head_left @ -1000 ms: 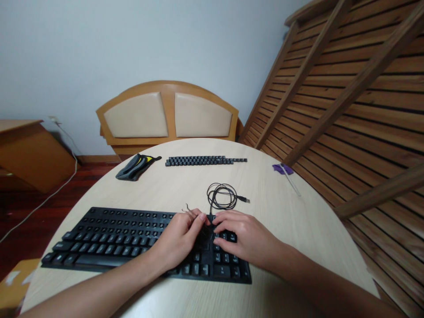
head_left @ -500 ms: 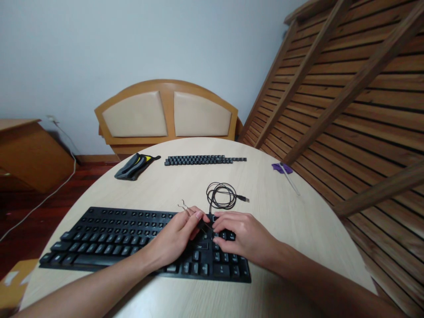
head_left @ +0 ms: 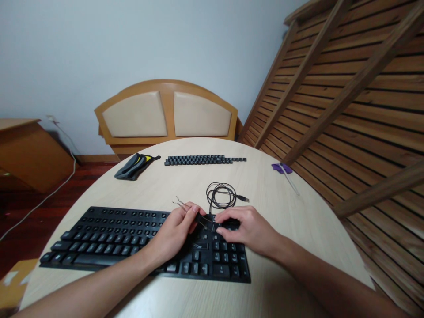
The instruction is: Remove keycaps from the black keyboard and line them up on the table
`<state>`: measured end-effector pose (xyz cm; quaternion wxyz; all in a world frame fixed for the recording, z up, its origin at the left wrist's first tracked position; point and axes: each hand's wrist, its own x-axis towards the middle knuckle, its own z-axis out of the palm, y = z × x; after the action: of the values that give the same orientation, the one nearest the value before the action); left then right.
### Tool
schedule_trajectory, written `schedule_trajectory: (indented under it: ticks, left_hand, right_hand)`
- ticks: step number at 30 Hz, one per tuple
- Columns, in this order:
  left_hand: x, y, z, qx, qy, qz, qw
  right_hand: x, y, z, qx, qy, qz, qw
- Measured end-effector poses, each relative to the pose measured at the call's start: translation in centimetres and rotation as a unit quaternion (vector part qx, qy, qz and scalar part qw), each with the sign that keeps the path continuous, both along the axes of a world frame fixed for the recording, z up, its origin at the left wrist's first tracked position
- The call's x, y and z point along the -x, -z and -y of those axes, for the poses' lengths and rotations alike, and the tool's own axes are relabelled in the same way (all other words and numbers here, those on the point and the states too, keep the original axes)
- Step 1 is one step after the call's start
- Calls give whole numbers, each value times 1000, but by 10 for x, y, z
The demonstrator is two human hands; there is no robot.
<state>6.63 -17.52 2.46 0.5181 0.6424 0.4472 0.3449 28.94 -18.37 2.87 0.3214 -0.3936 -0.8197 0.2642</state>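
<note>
A wire keycap puller [head_left: 180,203] is pinched in my left hand [head_left: 180,225], its bent wire tips pointing up and away to the left. More of its thin wire shows on the other side of my fingers, over the keyboard. My right hand [head_left: 247,227] hovers at the top of the number pad, thumb and fingertips curled with a gap between them and no object visible in it. Beneath both hands lies the black keyboard [head_left: 89,261]. Its upper rows show bare switches, while the lower rows and much of the number pad carry keycaps.
Loose keycaps [head_left: 195,160] stand in rows farther back on the round table [head_left: 281,274]. A coiled USB cable [head_left: 221,207] lies behind the keyboard. A dark pouch [head_left: 130,168] sits at left, and a purple cloth [head_left: 281,168] with a thin white stick [head_left: 293,183] at right.
The puller in my left hand has tilted, its bent tips shifting left and up. My right hand has moved slightly right, and its thumb has risen closer to the fingertips.
</note>
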Motion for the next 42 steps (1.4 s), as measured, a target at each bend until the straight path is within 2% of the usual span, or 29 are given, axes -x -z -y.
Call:
schedule_trajectory:
  ticks: [5,9,13,17,20,29,36,42]
  left_hand:
    - [-1,-2,-1,-4,8,11,1000]
    - [0,-2,0,16,26,12,999]
    - [1,0,1,17,33,12,999]
    - [1,1,0,13,37,13,999]
    - [1,1,-1,17,35,13,999]
    - [0,1,-1,25,39,16,999]
    - [0,3,-1,30,35,9,999]
    - [0,2,0,29,34,10,999]
  right_hand:
    - [-19,-3,-18,-8,78,-4,997]
    - [-41,1,-37,-45,161,13,986]
    - [-60,7,-58,-76,227,85,967]
    - [-69,11,-83,-78,286,188,936]
    - [-73,12,-105,-76,310,223,921]
    - [-79,16,-168,-55,380,246,890]
    - [-73,35,-181,-52,406,230,883]
    - [-69,39,-186,-53,410,218,884]
